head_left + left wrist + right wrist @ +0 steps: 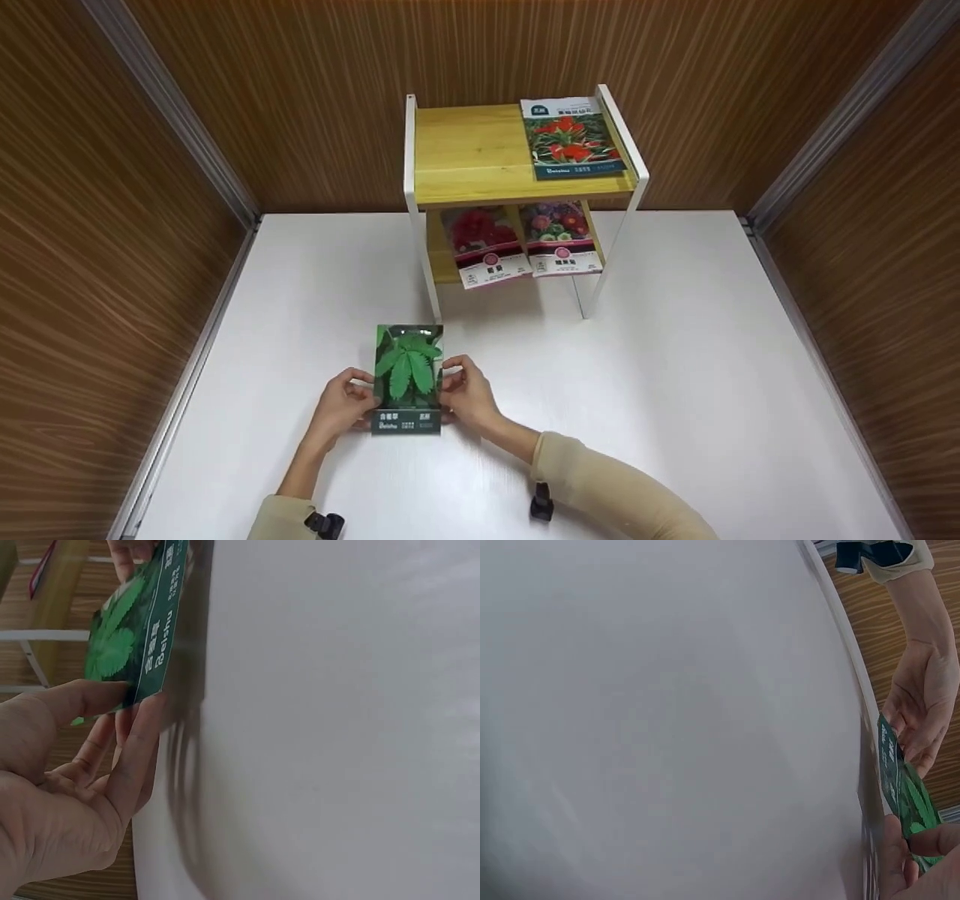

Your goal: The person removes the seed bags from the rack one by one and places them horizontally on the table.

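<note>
A green seed packet (407, 379) with a leafy plant picture is held between both hands, in front of a small shelf's left leg. My left hand (343, 405) pinches its left edge, thumb on the printed face and fingers behind, as the left wrist view shows at the packet's corner (150, 667). On the opposite edge, my right hand (469, 394) pinches the packet between thumb and fingers. In the right wrist view the packet (904, 787) appears slanted, with the right hand (922, 862) at its near edge. A shadow falls on the white table beneath it.
A two-tier wooden shelf (469, 150) with white side frames stands at the back of the white table (675, 375). A red-flower packet (574, 139) lies on its top right. Below lie a crimson-flower packet (487, 247) and a mixed-flower packet (561, 238). Wood-grain panels (322, 97) enclose the table.
</note>
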{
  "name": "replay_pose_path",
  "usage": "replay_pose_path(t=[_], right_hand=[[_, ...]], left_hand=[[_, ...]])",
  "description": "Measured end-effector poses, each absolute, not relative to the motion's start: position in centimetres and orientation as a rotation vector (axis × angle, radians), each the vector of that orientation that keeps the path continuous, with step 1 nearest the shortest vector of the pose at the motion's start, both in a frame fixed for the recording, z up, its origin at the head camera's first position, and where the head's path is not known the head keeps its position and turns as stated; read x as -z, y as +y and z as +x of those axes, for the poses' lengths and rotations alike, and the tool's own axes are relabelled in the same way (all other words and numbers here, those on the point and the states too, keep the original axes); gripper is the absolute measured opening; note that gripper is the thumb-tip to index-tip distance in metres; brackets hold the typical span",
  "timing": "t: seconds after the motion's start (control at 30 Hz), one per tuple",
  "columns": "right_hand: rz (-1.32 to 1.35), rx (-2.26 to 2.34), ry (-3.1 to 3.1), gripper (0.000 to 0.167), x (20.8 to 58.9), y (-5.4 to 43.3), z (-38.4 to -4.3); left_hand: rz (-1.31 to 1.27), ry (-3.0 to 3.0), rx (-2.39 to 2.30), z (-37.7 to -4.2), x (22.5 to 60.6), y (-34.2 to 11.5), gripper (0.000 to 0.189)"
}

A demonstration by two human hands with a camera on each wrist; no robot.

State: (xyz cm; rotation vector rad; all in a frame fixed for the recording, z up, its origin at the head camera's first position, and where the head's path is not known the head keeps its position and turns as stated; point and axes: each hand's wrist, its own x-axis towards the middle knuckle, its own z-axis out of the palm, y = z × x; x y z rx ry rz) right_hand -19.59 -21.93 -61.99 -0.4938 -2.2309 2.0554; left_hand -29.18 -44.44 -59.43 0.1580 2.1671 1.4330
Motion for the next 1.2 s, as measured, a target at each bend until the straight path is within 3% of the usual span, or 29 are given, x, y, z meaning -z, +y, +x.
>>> replay_pose_path(t=[1.2], right_hand=[[-0.484,-1.900,-2.424,0.051,62.6,-25.4,-21.4]], left_hand=[[0.143,2.369,-1.299,-30.4,60.1,-47.2,0.032]])
